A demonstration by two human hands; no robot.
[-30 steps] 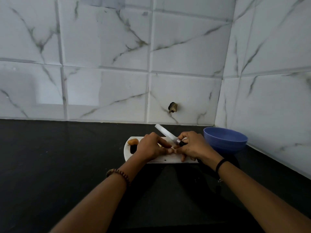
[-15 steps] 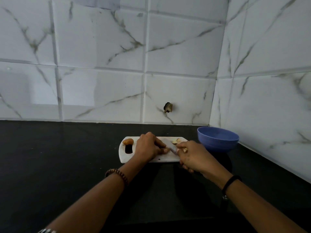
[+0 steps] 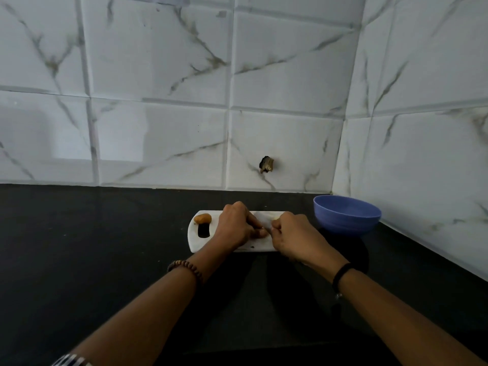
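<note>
On the white cutting board (image 3: 194, 243), which lay on the black counter (image 3: 105, 247), the left hand (image 3: 236, 228) bent its fingers down against the surface (whatever it pinned there was hidden, so I cannot tell its grip). At its 3 o'clock, nearly touching, the right hand (image 3: 294, 237) curled round a knife (image 3: 264, 222), the pale blade blurred between them. An orange-brown piece (image 3: 202, 218) sat at the board's 9 o'clock end; a blue bowl (image 3: 347, 215) stood just off its 3 o'clock end.
</note>
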